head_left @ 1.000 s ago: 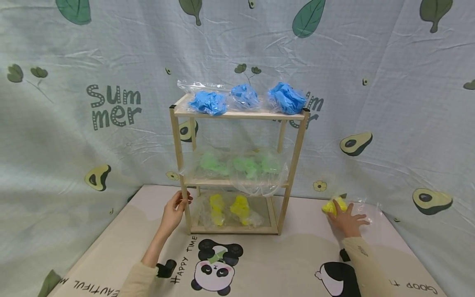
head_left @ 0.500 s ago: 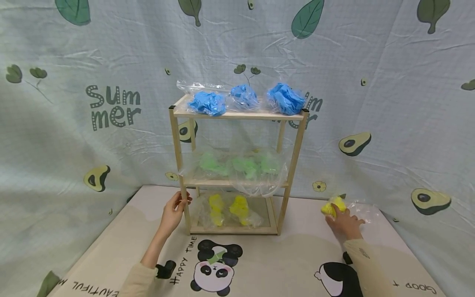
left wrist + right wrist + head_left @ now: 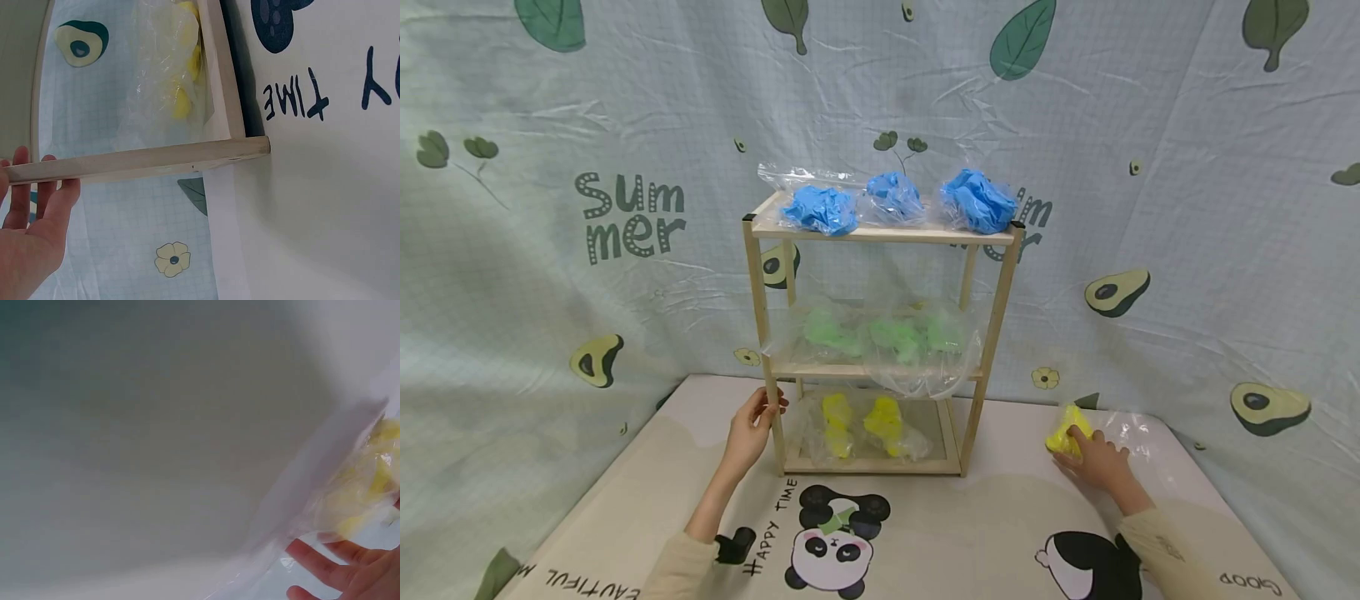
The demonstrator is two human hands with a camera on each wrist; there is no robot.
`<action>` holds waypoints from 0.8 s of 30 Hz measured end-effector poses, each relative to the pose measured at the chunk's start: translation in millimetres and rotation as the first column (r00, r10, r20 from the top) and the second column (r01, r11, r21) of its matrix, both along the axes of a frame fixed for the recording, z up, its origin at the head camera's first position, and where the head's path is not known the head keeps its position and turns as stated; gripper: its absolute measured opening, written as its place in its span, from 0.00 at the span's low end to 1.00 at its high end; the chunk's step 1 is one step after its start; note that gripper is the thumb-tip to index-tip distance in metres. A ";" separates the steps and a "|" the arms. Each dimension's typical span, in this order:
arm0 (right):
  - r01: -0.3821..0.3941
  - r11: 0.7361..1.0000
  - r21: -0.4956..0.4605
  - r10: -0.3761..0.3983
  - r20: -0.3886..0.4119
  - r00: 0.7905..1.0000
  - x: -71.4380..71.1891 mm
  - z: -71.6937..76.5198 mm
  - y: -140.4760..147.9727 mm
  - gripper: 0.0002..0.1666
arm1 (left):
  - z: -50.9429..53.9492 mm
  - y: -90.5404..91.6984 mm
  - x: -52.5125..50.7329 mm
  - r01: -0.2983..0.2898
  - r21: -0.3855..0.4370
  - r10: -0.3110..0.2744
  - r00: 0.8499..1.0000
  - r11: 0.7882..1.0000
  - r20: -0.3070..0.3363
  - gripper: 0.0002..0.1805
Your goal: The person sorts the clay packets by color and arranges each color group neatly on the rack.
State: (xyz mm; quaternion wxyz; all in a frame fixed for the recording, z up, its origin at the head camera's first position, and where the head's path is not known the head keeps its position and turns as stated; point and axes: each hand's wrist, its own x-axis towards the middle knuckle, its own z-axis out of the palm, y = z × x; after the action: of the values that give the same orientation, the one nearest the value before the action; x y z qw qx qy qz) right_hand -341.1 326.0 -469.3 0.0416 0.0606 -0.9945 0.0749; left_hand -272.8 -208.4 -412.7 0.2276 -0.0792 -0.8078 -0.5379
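Observation:
My left hand (image 3: 751, 427) holds the left front post (image 3: 144, 161) of a three-tier wooden rack (image 3: 880, 369), its fingers passing round the wood in the left wrist view. At the table's right side, my right hand (image 3: 1102, 463) pinches a clear plastic bag with crumpled yellow stuff (image 3: 1067, 433) inside. The clear part of that bag trails off to the right of the hand. In the right wrist view the yellow bag (image 3: 356, 494) is at the right edge, partly out of frame. Two more bags with yellow contents (image 3: 886, 423) lie on the rack's bottom tier.
Several clear bags share the rack's upper tiers: green contents (image 3: 898, 335) on the middle one, blue contents (image 3: 981, 202) on top. One middle bag hangs over the front edge. A printed cloth (image 3: 1150, 208) hangs behind the pale, panda-printed table covering (image 3: 970, 533).
My right hand's spread fingers have drawn in on the yellow bag, and the wrist has turned. The bag has tilted more upright and shifted slightly left. My left hand stays on the post.

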 end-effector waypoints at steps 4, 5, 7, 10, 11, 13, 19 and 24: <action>-0.050 0.998 0.049 0.053 -0.079 0.995 13.2 -1.8 -8.7 0.33 | 0.4 -0.9 0.0 0.002 -0.001 -0.002 1.000 1.000 0.000 0.09; -0.057 0.997 0.059 0.063 -0.096 0.993 16.3 -1.6 -10.8 0.33 | 0.6 -1.1 0.2 0.001 -0.001 -0.001 1.000 1.000 0.002 0.10; -0.069 0.995 0.069 0.076 -0.119 0.990 21.5 -0.5 -14.4 0.31 | 1.2 -1.6 0.3 0.003 0.002 -0.003 1.000 1.000 0.002 0.10; -0.076 0.994 0.079 0.086 -0.133 0.987 27.2 0.9 -17.3 0.29 | 1.4 -1.7 -0.1 0.007 0.001 -0.007 1.000 1.000 0.000 0.10; -0.078 0.993 0.085 0.089 -0.134 0.987 28.6 1.0 -17.8 0.28 | 0.9 -1.8 -0.4 0.007 0.001 -0.007 1.000 1.000 0.001 0.10; -0.086 0.992 0.093 0.099 -0.139 0.985 31.1 0.8 -18.2 0.28 | 0.0 -1.7 -1.0 0.010 -0.001 -0.010 1.000 1.000 -0.001 0.10; -0.125 0.985 0.120 0.144 -0.166 0.975 38.6 0.0 -19.6 0.24 | -1.5 -1.3 -1.7 0.011 -0.001 -0.011 1.000 1.000 -0.006 0.09; -0.141 0.972 0.188 0.180 -0.212 0.961 46.9 -1.1 -21.5 0.21 | -2.3 -1.3 -2.5 0.007 0.004 -0.007 1.000 1.000 -0.014 0.09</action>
State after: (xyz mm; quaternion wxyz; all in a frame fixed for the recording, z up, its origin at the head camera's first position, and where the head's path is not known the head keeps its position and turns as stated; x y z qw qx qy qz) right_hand -294.2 304.5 -470.4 0.1437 0.1528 -0.9776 -0.0152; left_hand -275.4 -209.7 -415.0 0.2316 -0.0855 -0.8049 -0.5396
